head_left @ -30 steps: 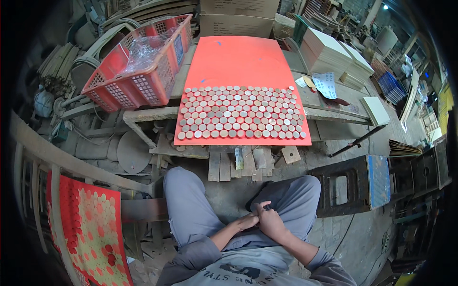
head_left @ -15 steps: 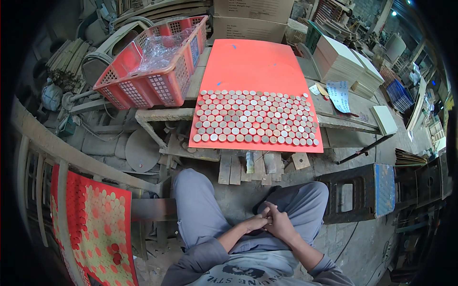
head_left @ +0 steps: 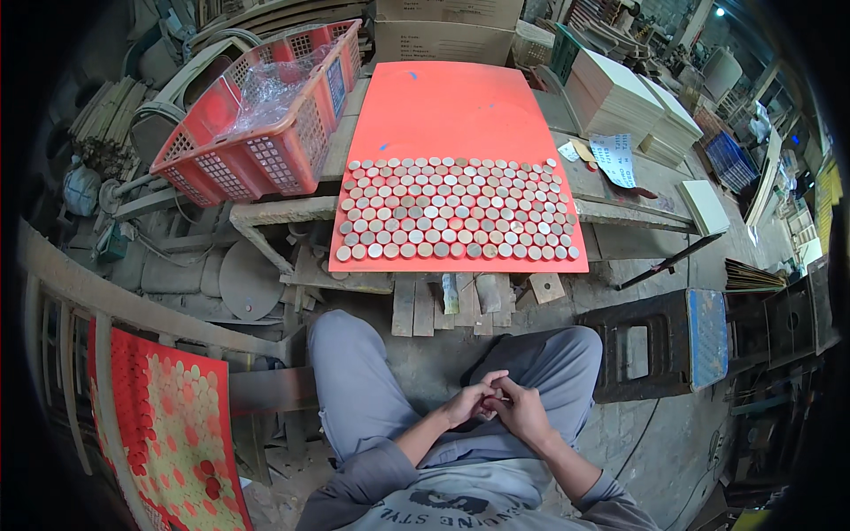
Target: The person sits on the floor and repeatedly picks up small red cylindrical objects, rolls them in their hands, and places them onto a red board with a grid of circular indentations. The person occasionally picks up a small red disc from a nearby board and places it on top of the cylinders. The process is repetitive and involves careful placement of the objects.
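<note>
Over my lap, my left hand (head_left: 464, 405) and my right hand (head_left: 524, 416) come together, fingers bent and touching each other. Both are closed; whether anything small lies between the fingers is hidden. Beyond my knees, on the workbench, lies a bright red sheet (head_left: 447, 106). Rows of small round discs (head_left: 452, 212), pale tan to brown on top, cover its near half, closely packed. Neither hand touches the sheet or the discs.
A red plastic crate (head_left: 257, 146) holding clear wrap stands left of the sheet. Stacked pale boards (head_left: 615, 97) and a printed paper strip (head_left: 613, 159) are at right. Another disc-covered red sheet (head_left: 181, 416) leans at lower left. A black stool (head_left: 651, 341) stands beside my right knee.
My fingers have shifted from a tighter interlaced clasp to touching nearer their tips. The whole view has moved slightly, so the bench and sheet appear farther left and higher.
</note>
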A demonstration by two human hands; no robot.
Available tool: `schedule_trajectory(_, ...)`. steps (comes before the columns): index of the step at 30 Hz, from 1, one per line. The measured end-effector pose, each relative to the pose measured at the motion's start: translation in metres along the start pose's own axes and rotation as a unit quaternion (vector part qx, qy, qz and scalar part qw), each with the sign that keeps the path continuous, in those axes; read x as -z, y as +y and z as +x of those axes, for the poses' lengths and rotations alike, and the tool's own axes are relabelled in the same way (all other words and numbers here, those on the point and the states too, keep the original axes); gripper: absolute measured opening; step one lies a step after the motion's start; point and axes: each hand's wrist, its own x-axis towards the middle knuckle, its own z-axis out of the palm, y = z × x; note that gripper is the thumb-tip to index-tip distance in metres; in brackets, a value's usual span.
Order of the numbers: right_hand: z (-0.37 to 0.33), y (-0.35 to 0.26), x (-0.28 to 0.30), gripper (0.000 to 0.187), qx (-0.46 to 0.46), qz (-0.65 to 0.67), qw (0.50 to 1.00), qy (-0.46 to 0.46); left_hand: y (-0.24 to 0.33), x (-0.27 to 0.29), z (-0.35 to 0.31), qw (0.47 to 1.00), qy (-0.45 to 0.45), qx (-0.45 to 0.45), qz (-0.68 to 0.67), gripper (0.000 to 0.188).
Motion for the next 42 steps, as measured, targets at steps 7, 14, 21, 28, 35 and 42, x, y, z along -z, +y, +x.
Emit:
schedule_trajectory(7, 0.009, 0.001, -0.007, 0.036, -0.022, -0.114, 0.993, -0.034, 0.005, -0.010, 0.003, 0.985, 0.127, 0.016, 0.114, 0.069)
schedule_trajectory(14, 0.013, 0.033, -0.028, 0.031, -0.009, -0.188, 0.979, -0.073, -0.001, -0.015, 0.004, 0.974, 0.184, 0.047, 0.121, 0.085)
schedule_trajectory(21, 0.015, 0.035, -0.039, 0.017, -0.004, -0.223, 0.974, -0.030, -0.007, -0.004, 0.008, 0.975, 0.204, -0.004, 0.090, 0.087)
schedule_trajectory(28, 0.017, 0.027, -0.020, 0.018, 0.057, -0.156, 0.985, -0.050, 0.014, -0.020, -0.005, 0.982, 0.185, -0.021, -0.007, 0.082)
schedule_trajectory(35, 0.053, -0.097, 0.120, 0.016, 0.093, -0.105, 0.983, -0.119, 0.090, -0.052, -0.020, 0.983, 0.074, 0.021, 0.166, 0.079)
schedule_trajectory(42, 0.219, -0.173, 0.262, 0.019, 0.039, -0.281, 0.959, -0.026, 0.166, -0.017, 0.026, 0.816, -0.131, 0.248, 0.505, 0.069)
